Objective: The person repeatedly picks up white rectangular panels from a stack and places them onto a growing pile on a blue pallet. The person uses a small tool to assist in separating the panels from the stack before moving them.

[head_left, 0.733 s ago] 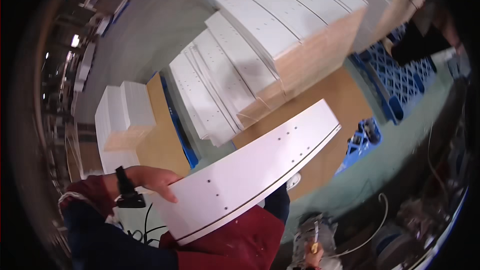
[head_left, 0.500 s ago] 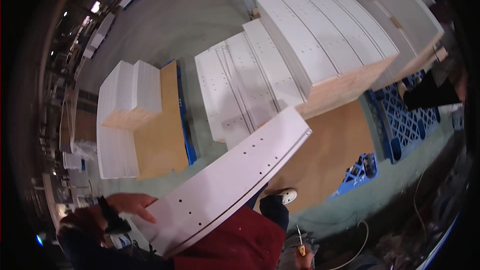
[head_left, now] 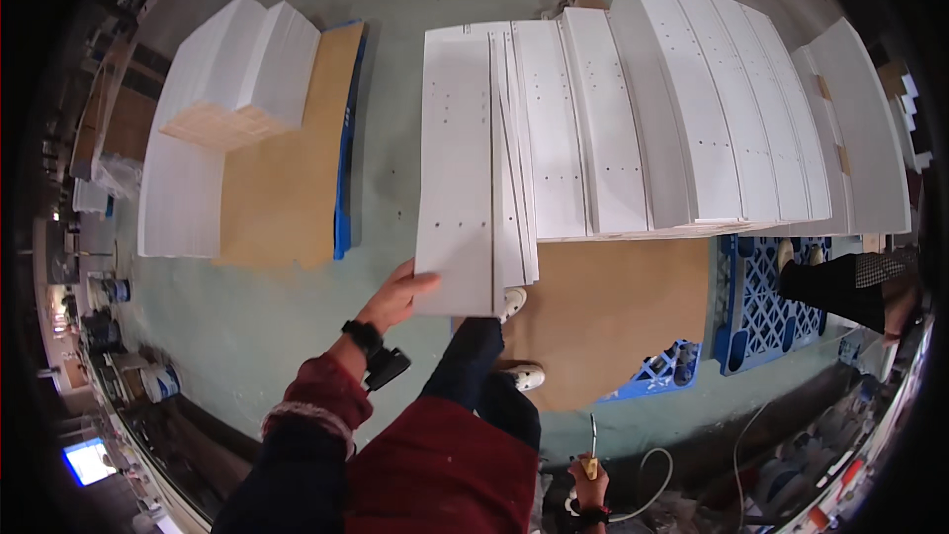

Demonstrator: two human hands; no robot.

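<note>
One white drilled panel [head_left: 457,168] is extending over the left end of a stack of white panels [head_left: 603,119]; its near end is projecting toward the wearer. Whether its underside is bearing on the stack is not showing. The left hand [head_left: 400,295] is gripping the panel's near left edge: the thumb is lying on the upper face, while the panel is hiding most of the fingers. A black wrist strap [head_left: 362,338] is encircling that wrist.

The right hand [head_left: 593,492], low in the view, is closing around a nozzle-tipped hand tool [head_left: 590,466] with a yellowish body. The palm is covering part of the tool; a pale hose [head_left: 664,462] is curling beside it, its connection being hard to make out.

A brown sheet [head_left: 613,311] is covering most of a blue pallet [head_left: 652,376], only a corner of which is showing. At far right, another person's dark clothing [head_left: 835,292] is running into the blurred rim. At lower left, a screen [head_left: 89,462] is glaring too brightly for reading.
</note>
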